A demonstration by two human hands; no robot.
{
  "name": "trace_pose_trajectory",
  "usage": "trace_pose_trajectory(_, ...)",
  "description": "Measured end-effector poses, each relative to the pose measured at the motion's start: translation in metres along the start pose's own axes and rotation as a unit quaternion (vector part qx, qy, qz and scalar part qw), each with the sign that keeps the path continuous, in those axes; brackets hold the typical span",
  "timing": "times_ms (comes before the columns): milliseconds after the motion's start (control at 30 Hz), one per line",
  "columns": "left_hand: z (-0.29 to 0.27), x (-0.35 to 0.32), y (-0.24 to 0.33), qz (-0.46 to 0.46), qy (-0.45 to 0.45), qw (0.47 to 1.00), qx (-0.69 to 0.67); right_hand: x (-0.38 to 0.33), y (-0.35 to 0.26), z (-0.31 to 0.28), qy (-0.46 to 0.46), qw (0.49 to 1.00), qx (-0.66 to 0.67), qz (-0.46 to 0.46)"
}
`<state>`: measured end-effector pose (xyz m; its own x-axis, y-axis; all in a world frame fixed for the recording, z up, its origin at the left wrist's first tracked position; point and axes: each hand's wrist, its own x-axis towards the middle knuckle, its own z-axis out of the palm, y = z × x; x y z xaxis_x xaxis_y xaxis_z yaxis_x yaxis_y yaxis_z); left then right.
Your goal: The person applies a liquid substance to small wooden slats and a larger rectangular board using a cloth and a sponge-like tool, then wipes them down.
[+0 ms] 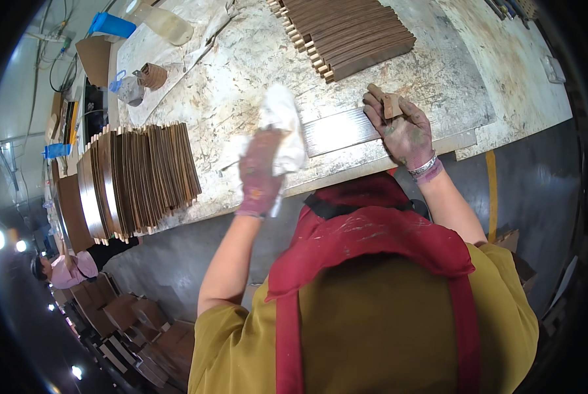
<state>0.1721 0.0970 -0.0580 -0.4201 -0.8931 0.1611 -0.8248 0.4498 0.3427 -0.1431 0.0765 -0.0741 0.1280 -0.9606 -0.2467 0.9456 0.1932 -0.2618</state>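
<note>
A dark wooden slat (342, 133) lies flat near the front edge of the worktable, its face shiny with reflected light. At its left end, my left hand (261, 174) in a stained pinkish glove grips a bunched white cloth (283, 125); both are smeared by motion. My right hand (404, 134), in a similarly stained glove, is at the slat's right end. Between its thumb and fingers it holds a small folded brown piece (392, 106) that looks like sandpaper. The left end of the slat is hidden by the cloth.
The paint-stained worktable (235, 72) carries a stack of brown slats with pale dowel ends (359, 39) at the back. Another row of slats (143, 177) stands at left. Beyond it are a cup (152, 76), a clear container (131, 90) and a bottle (166, 25). A person (70, 269) is far left.
</note>
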Motion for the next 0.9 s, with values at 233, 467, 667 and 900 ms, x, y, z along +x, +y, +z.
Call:
trace_pose_trajectory(233,-0.008,0.021,0.046,0.047,-0.053,0.997,0.01,0.0,0.001,-0.001,-0.016,1.0,-0.003,0.001)
trace_pose_trajectory(467,-0.039,0.004,-0.039,-0.227,0.009,0.958,-0.177,-0.003,0.007,0.006,-0.054,0.959,-0.27,-0.063)
trace_pose_trajectory(667,-0.075,0.099,0.019,0.015,-0.108,0.982,-0.152,0.001,0.067,0.035,-0.35,0.719,-0.598,0.046)
trace_pose_trajectory(900,-0.023,0.147,0.053,0.113,-0.343,0.932,0.019,0.0,0.08,0.037,-0.385,0.667,-0.638,0.01)
